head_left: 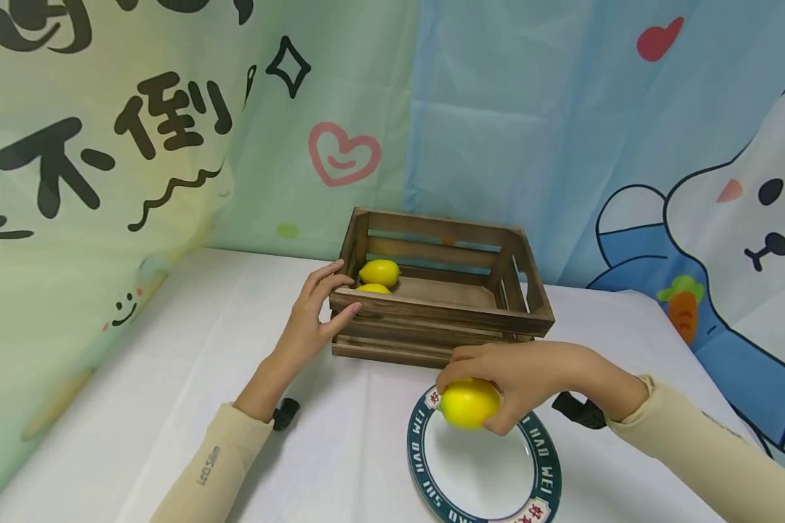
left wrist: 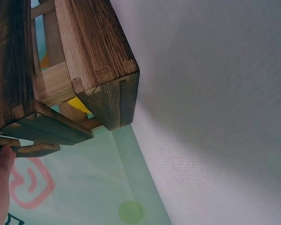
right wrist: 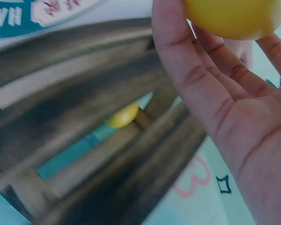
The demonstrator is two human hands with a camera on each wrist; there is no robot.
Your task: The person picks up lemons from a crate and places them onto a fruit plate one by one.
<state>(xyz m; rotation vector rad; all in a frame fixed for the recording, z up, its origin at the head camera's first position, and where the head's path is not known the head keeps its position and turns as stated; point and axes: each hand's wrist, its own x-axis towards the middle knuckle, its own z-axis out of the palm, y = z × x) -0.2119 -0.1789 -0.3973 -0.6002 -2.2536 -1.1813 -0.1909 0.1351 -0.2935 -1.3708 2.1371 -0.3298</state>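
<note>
Over the round plate (head_left: 420, 465) with a dark green lettered rim, my right hand (head_left: 530, 381) holds a yellow lemon (head_left: 467, 403) between thumb and fingers. The right wrist view has this lemon (right wrist: 239, 16) at the top, cut by the frame. My left hand (head_left: 310, 312) grips the front left corner of a brown slatted wooden crate (head_left: 425, 323), fingers over the rim and thumb against the front. A fingertip (left wrist: 5, 159) touches a slat in the left wrist view. Inside the crate at its left end lie two more lemons (head_left: 379, 272), the nearer partly hidden by the front wall.
A white cloth (head_left: 340, 450) covers the table. Behind it hangs a printed curtain (head_left: 497, 145) with cartoon figures and lettering, close to the back of the crate. The plate lies just in front of the crate. Black straps (head_left: 578, 409) sit at both wrists.
</note>
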